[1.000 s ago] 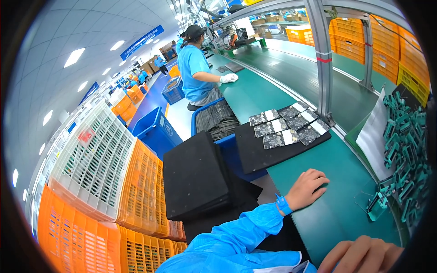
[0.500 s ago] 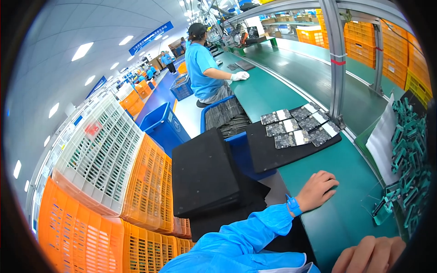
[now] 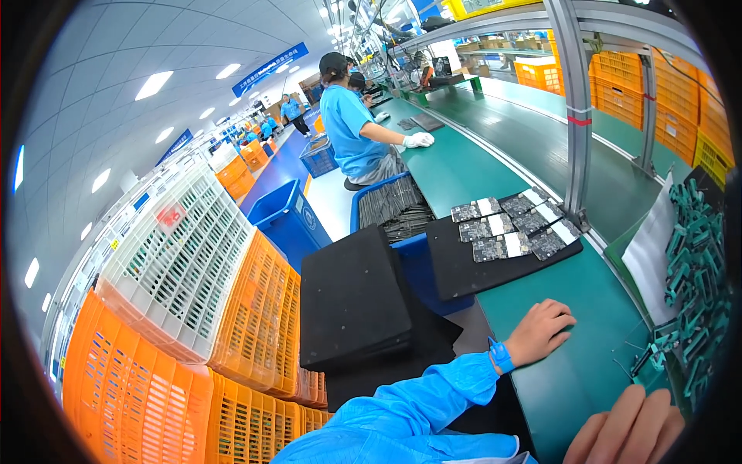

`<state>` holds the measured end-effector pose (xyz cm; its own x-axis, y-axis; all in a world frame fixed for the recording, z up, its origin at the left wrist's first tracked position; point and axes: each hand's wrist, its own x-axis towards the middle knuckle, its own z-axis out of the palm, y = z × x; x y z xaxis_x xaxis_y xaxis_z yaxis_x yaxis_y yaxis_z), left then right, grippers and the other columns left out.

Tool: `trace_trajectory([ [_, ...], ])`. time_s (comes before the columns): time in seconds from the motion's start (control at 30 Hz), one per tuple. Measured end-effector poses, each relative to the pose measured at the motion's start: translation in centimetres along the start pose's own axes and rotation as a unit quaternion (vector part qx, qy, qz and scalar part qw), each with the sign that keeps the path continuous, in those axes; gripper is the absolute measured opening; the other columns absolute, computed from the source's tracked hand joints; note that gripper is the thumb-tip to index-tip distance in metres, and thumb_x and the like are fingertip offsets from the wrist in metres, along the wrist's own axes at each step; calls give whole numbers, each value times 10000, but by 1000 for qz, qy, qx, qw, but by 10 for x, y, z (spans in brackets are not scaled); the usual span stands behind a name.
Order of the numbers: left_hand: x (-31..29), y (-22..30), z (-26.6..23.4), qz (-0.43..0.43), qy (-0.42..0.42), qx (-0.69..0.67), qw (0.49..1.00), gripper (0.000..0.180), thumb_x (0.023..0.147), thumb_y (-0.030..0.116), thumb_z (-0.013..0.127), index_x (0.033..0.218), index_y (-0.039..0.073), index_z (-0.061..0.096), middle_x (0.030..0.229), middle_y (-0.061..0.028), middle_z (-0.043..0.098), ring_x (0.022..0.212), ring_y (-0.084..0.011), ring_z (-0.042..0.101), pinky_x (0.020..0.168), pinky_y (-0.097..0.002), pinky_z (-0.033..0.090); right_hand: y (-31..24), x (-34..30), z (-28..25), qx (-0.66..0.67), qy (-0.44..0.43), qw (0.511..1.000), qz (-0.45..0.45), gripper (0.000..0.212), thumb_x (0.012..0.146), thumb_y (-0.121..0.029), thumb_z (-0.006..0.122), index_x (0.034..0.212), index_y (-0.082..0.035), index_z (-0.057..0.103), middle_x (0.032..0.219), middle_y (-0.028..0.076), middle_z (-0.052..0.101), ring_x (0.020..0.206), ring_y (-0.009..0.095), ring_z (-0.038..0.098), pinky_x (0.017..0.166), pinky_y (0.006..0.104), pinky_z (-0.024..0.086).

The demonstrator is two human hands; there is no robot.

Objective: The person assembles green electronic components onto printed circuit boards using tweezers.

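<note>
My left hand (image 3: 543, 331) lies on the green work surface (image 3: 583, 367), palm down, its fingers loosely bent and holding nothing. A blue band (image 3: 500, 356) circles that wrist below a blue sleeve. At the lower right edge, my right hand (image 3: 627, 430) shows only its fingers, side by side and slightly bent, with nothing seen in them; its palm is cut off. Ahead of my left hand, several circuit boards (image 3: 501, 247) with white strips rest in rows on a black foam sheet (image 3: 456, 271). Beside the right hand are many small green pieces (image 3: 699, 255).
Thick black foam sheets (image 3: 352, 301) are stacked left of the bench. Orange crates (image 3: 131, 379) and a white crate (image 3: 174, 263) stand farther left, near a blue bin (image 3: 286, 220). A co-worker (image 3: 352, 127) sits ahead beside a blue box of dark sheets (image 3: 394, 205). A metal post (image 3: 570, 108) rises right.
The view has shifted slightly, so the scene sits a little differently. My right hand's fingers have straightened and point more upward. My left hand stays in place on the surface.
</note>
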<state>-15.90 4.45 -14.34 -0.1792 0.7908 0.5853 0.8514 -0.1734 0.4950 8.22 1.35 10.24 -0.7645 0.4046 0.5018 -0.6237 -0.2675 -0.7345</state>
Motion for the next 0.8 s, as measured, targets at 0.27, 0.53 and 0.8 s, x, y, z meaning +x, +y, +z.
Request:
trace_trajectory([
  [0.27,0,5,-1,4,-23,11,1000,245,874,120,686,1110,78,638,1149,-96,584,1103,-311,544,909,-421,442,19,-7,3,164,-13,977,-137,107,906,-159,659,810,-114,654,860,7,635,800,224,531,612,349,476],
  [0.53,-105,75,-60,30,93,-29,995,351,849,10,694,1194,66,663,1265,-166,581,1173,-356,563,969,-439,470,32,47,-41,84,-395,905,-134,165,941,-290,683,880,-142,719,982,30,676,945,263,554,780,373,495],
  [0.8,-263,123,-208,-195,245,466,828,550,667,186,788,1147,-12,608,1223,-213,476,1119,-361,503,949,-439,435,156,72,-10,-262,-353,891,115,189,879,-57,688,1064,-21,672,1036,102,669,901,208,653,795,326,525],
])
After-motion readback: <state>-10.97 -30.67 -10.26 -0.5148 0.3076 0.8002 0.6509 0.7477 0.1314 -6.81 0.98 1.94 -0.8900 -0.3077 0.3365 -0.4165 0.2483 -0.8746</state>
